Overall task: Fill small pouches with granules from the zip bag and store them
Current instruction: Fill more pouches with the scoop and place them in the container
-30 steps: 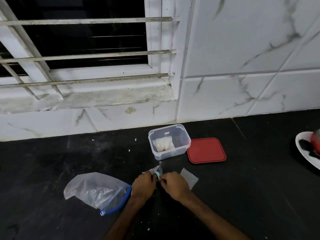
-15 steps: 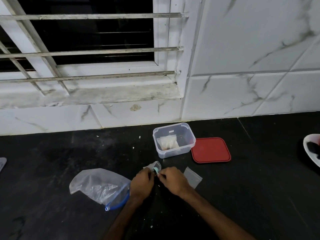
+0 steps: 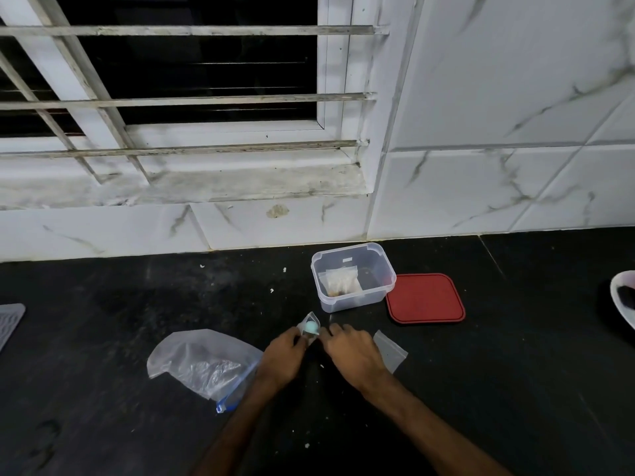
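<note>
The small pouch point(image 3: 310, 333) is standing upright just above the black counter point(image 3: 515, 389), between the two hands and just in front of the clear box point(image 3: 372, 300). The left hand point(image 3: 281, 360) is gripping it from the side, fingers curled round the plastic. A pale teal rounded thing point(image 3: 312, 327), perhaps a little scoop, is showing at the pouch's mouth. The right hand point(image 3: 350, 352) is lying close against the pouch with its fingers curled, but I cannot tell whether they are pinching the teal thing, the pouch's edge, or nothing.

By the look of it, the filling step is under way. The next move is likely calling for a steady tip so the granules drop in, then pressing the top closed and placing the pouch in the box, where one filled pouch point(image 3: 342, 281) is already lying.

The zip bag point(image 3: 206, 365) is lying just left of the left hand, a spare empty pouch point(image 3: 391, 352) just right of the right hand, and the red lid point(image 3: 425, 298) beside the box.
</note>
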